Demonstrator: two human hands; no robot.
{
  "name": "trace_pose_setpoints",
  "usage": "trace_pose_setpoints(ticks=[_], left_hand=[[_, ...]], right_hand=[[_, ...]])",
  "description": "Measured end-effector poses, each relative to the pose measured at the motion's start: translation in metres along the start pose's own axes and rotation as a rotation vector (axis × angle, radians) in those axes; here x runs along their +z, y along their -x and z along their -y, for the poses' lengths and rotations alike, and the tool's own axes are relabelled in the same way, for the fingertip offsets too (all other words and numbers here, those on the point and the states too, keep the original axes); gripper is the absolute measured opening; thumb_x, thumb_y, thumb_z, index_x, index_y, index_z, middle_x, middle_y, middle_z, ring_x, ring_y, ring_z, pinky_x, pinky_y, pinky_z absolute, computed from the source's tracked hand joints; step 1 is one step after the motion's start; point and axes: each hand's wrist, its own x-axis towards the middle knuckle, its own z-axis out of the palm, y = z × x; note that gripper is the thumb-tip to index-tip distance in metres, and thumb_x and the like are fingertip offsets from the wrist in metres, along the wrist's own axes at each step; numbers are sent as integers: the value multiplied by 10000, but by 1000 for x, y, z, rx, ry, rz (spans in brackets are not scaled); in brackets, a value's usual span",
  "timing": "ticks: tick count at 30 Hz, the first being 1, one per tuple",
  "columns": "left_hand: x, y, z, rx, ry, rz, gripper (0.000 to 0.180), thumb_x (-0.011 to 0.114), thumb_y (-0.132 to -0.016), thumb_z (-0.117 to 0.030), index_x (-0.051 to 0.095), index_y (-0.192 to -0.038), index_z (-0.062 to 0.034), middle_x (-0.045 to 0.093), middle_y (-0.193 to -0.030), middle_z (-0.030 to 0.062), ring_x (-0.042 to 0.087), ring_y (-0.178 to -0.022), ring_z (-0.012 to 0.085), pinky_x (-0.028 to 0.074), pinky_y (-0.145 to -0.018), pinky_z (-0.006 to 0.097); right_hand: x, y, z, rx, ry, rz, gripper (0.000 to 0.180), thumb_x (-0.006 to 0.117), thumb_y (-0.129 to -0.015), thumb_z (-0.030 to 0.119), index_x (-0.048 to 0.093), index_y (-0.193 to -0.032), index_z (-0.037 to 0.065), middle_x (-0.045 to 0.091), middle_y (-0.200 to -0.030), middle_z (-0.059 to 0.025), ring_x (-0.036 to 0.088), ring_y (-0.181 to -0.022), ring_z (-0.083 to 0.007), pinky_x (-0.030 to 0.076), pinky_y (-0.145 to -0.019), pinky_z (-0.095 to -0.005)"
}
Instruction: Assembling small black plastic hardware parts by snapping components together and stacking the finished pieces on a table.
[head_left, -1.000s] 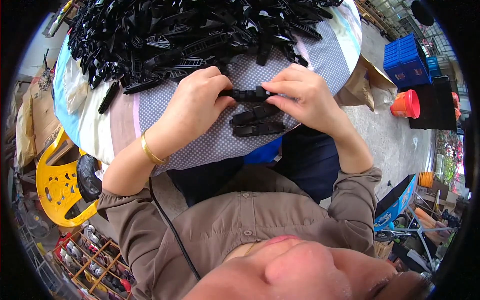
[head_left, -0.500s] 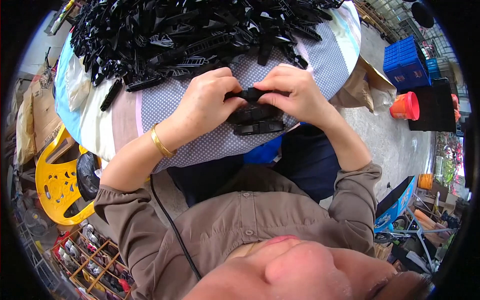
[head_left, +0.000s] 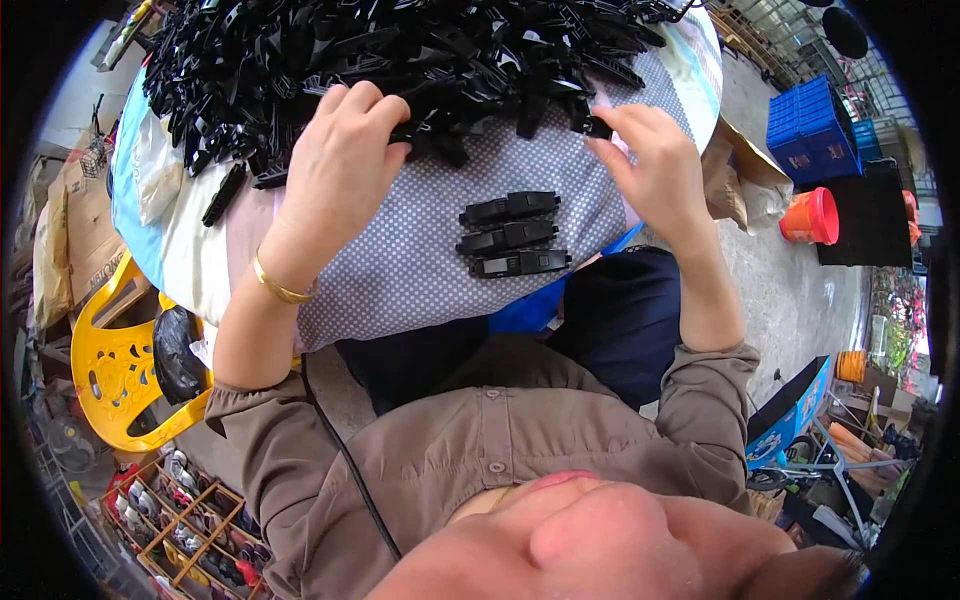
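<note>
Black clips (head_left: pixel 510 236), three in a neat row, lay nearest on the dotted worktop (head_left: pixel 400 270), seemingly set aside. Farther, the right hand (head_left: pixel 650 165) pinched one small piece (head_left: pixel 597 127); the left hand (head_left: pixel 340 150) clawed into the pile (head_left: pixel 400 60).

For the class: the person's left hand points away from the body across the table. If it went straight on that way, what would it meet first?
The left hand already rests at the near edge of the heap of black plastic parts; going straight on, it would likely push deeper into that heap, though depth is hard to judge.
</note>
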Motion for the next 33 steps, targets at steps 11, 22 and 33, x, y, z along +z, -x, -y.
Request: trace_pose_setpoints(ticks=[11,22,33], left_hand=[[4,-4,-13,-276,1222,-101,245,597,-902,-40,594,-1143,4,639,-985,73,648,-856,110,553,-770,238],[22,13,-37,62,458,36,185,703,-825,-153,678,-973,-45,598,-908,103,645,-749,312,535,-669,357],[29,14,-33,48,371,36,169,694,-820,-167,692,-921,-31,599,-879,79,604,-859,250,512,-745,358]], right_hand=[[12,-3,38,-182,-474,298,301,642,-834,35,619,-1134,23,650,-929,-147,635,-849,-323,509,-748,-369],[0,0,23,-64,-234,203,291,722,-761,78,660,-1042,37,642,-925,-123,630,-866,-288,508,-738,-343],[11,-7,27,-141,-331,92,286,761,-708,70,710,-986,28,611,-823,-82,576,-782,-238,467,-666,-331]])
